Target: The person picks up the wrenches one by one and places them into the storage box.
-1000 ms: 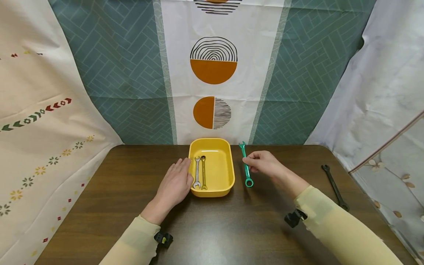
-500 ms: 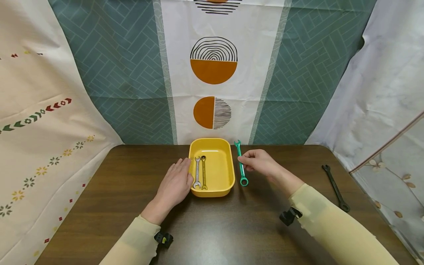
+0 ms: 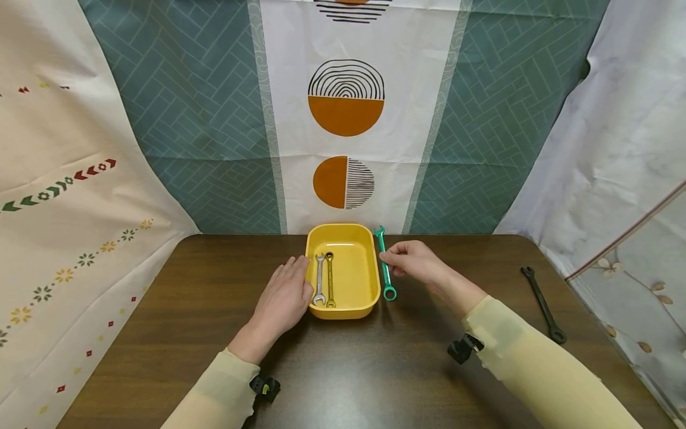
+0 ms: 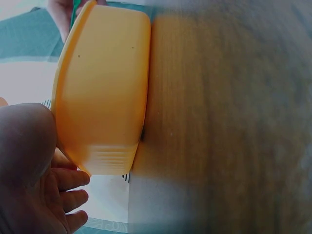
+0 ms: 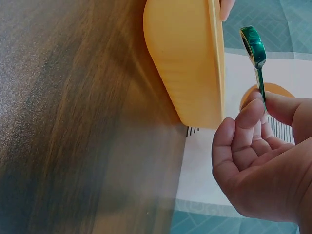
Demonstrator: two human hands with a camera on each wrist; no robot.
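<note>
Right hand [image 3: 415, 260] pinching the green wrench [image 3: 386, 274] by its shank, just right of the yellow tray [image 3: 354, 271]; left hand [image 3: 284, 292] nearly straight-fingered against its left rim. Best (I'd judge, standing here): keep both wrench ends clear.

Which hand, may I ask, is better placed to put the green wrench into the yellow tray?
Probably the right hand: it pinches the green wrench beside the yellow tray, while the left hand rests at its opposite side.
</note>
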